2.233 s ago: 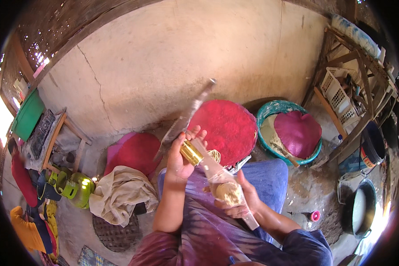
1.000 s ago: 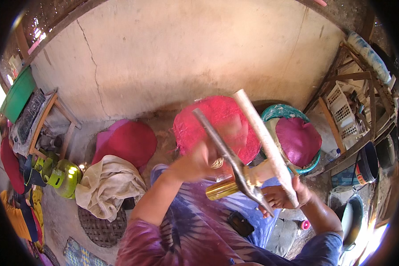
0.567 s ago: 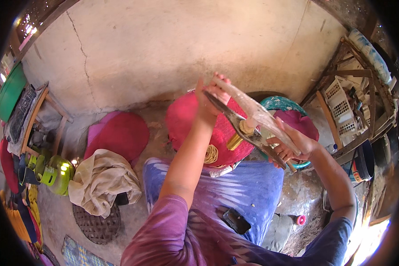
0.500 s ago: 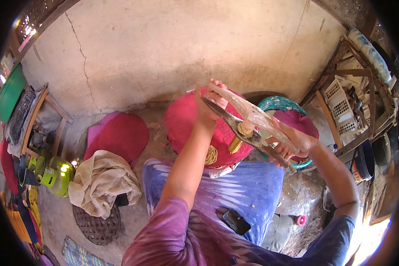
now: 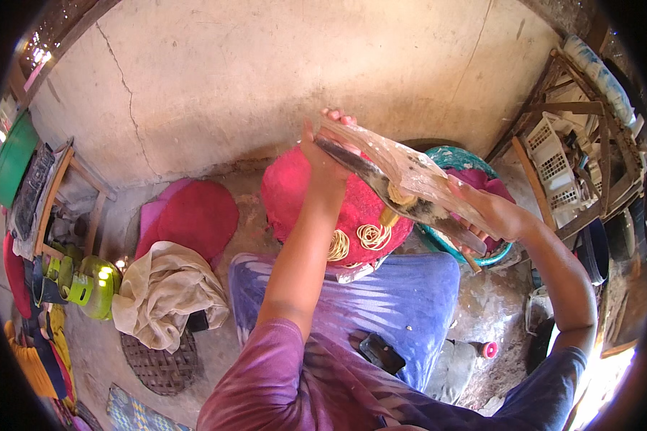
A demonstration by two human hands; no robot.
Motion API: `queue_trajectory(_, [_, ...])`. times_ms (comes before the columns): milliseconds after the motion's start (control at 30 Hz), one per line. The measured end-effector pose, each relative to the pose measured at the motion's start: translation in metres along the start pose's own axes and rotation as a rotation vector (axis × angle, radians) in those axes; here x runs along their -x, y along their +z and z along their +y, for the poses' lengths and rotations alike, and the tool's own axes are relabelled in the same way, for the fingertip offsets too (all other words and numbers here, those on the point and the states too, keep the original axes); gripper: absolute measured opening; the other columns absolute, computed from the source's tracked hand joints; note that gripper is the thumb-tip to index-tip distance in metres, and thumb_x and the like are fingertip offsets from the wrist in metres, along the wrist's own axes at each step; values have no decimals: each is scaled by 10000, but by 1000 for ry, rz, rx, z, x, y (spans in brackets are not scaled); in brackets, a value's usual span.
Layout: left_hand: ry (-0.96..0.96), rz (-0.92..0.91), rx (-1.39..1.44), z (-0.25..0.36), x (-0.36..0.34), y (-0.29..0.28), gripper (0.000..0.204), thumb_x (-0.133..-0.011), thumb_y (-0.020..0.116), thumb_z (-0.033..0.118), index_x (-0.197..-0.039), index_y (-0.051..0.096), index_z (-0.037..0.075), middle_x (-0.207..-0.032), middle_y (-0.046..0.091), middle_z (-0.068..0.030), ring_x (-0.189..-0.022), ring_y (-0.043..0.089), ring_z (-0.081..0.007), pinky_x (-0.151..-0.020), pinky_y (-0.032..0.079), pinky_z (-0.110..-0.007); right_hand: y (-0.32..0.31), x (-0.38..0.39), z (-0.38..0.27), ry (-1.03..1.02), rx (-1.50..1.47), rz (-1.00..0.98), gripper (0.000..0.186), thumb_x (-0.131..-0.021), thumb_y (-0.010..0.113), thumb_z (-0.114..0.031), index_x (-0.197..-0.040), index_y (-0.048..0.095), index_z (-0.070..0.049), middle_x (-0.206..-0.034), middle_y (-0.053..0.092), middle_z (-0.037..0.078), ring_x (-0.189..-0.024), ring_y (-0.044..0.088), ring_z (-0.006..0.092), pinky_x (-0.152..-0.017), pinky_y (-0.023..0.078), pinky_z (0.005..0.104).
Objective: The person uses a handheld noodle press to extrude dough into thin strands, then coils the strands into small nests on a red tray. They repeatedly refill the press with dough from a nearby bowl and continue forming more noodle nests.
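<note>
I hold a wooden lever press point(image 5: 410, 169), two long handles with a brass-coloured cylinder point(image 5: 388, 218) between them, tilted down to the right. My left hand point(image 5: 325, 147) is closed round its far left end, fingertips curled over the upper handle. My right hand point(image 5: 502, 214) grips the near right end, fingers wrapped beneath. Pale dough shows at the cylinder's top. Below lies a red round padded surface point(image 5: 291, 197) with two coils of thin pale strands, a left coil point(image 5: 338, 246) and a right coil point(image 5: 374, 235), near its front edge.
A teal basin point(image 5: 449, 156) with dark pink cloth point(image 5: 490, 188) stands behind my right hand. Red round mats point(image 5: 198, 219), a crumpled cream cloth point(image 5: 162, 287) and a green gas cylinder point(image 5: 97, 287) lie left. A phone point(image 5: 381, 353) rests on my lap. Wooden shelving point(image 5: 546, 187) stands right.
The press has lifted slightly away and turned in my hands. A second coil now shows where the cylinder was, beside the first one. Both hands keep their hold.
</note>
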State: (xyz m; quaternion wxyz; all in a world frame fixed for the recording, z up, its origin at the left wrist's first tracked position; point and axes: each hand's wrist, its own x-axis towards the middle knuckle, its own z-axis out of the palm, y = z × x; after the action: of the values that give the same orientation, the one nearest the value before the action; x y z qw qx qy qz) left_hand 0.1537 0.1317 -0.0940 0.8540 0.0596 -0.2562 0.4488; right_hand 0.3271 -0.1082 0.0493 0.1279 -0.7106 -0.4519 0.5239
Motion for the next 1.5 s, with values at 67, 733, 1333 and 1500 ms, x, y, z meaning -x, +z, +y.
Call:
queue_trajectory(67, [-6,-96,-69,6,-10,6,443,-934,518,569,-974,569,131,-937,566,-48,-911,544,-267,-851,477,-421,7,-6,4,-76,-16,48,853,-918,238,-789,-1085,627,-49,-765,637,102,-647,649,200,-549,523,316])
queue_trajectory(733, [-529,264,-1533,-13,33,4,653,-977,355,637,-1358,482,123,-1217,596,-88,-1165,541,-220,-1011,404,-439,13,-3,81,-262,-327,35,783,-928,452,-691,-1140,602,48,-845,654,154,-687,668,224,-582,548,325])
queue_trajectory(1333, [-1133,230,-1765,-34,69,-6,814,-975,273,697,-1478,412,72,-1453,493,-142,-1386,378,-245,-1174,198,-442,16,-12,96,-338,-398,104,740,-930,485,-663,-1101,613,45,-803,654,121,-653,657,197,-553,535,311])
queue_trajectory(1500, [-949,89,-1917,-21,82,-12,786,-994,249,668,-1459,432,62,-1285,635,-145,-1355,443,-274,-1158,240,-421,17,-16,107,-348,-420,182,730,-930,487,-655,-1080,617,48,-797,658,126,-658,661,197,-541,526,304])
